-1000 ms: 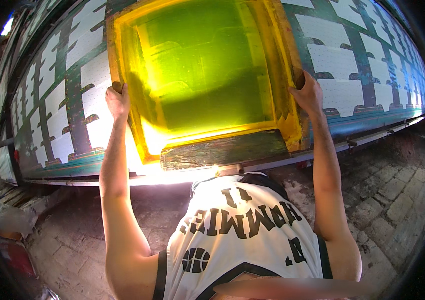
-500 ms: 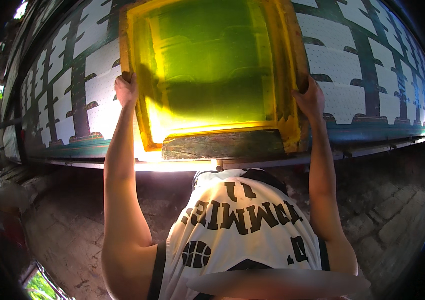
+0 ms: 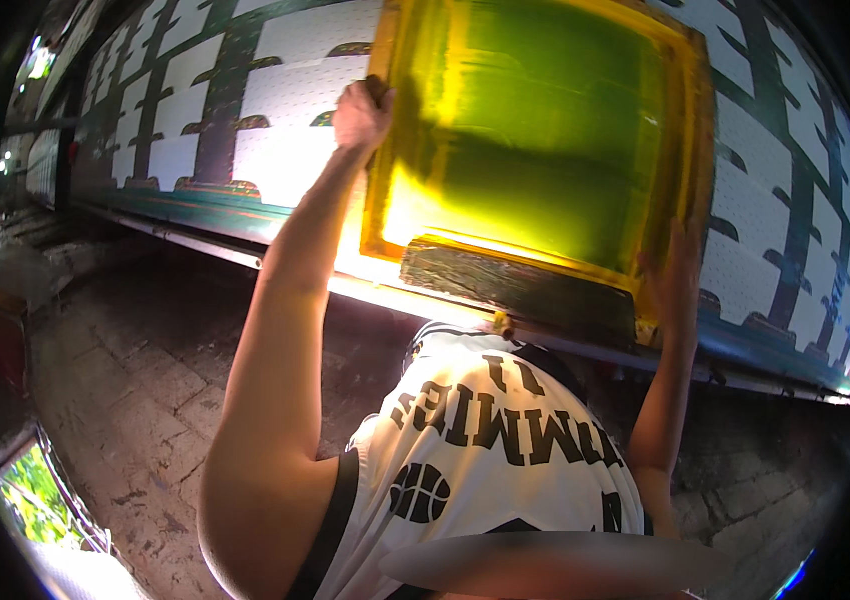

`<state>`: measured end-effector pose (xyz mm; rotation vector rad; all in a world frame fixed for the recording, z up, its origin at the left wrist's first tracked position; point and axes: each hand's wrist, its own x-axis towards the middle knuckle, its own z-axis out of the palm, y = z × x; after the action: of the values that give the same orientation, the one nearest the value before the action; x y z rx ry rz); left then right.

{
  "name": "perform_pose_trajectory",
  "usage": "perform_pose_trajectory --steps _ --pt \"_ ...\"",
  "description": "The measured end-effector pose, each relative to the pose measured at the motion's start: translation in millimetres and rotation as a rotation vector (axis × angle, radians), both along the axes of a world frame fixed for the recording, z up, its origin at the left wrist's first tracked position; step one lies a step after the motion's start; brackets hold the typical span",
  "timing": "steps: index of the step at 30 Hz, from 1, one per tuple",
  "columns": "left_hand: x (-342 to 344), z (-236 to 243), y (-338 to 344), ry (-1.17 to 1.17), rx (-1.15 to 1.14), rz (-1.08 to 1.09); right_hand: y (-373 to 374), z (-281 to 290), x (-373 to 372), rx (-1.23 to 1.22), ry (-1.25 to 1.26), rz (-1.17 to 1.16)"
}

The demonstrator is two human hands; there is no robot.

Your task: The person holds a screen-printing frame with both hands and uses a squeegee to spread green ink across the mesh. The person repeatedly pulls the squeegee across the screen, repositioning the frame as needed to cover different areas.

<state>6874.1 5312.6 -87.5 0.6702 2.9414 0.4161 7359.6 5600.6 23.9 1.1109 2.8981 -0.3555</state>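
Note:
A wooden-framed printing screen (image 3: 555,185) with yellow-green mesh lies on the long table in front of me. Its left edge is in the grip of my left hand (image 3: 363,118), fingers curled around the wood. On the lower part of the right edge rests my right hand (image 3: 675,268), dim and slightly blurred, its fingers appearing stretched along the wood. A dark, stained wooden strip (image 3: 520,285) runs across the screen's near side. Beneath the mesh, faint panel outlines show through.
White perforated cut panels (image 3: 295,90) lie in rows on the dark green table on both sides of the screen. A metal rail (image 3: 185,242) runs along the table's near edge. Below it is a paved floor (image 3: 130,400). Bright light glows beside the screen's lower left corner.
My view has turned, so the screen and table appear shifted right and tilted. My right hand has slid nearer along the right edge, its fingers straighter. The left hand keeps its grip.

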Motion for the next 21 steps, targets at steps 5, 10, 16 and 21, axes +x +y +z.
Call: perform_pose_trajectory --steps 5,10,16,21 --pt "3.5 -1.2 -4.4 0.044 0.135 -0.050 -105.5 29.3 -34.7 -0.711 -0.025 0.514" --pt "3.2 0.7 -5.8 0.022 0.132 -0.054 -147.9 36.4 -63.4 -0.519 -0.095 0.551" --pt "0.6 -1.8 -5.7 0.010 0.201 -0.068 -158.1 14.2 -77.0 -0.257 -0.115 0.431" --pt "-0.8 -3.2 -4.0 0.025 0.215 -0.096 -176.2 -3.3 -78.8 -0.139 -0.174 0.285"
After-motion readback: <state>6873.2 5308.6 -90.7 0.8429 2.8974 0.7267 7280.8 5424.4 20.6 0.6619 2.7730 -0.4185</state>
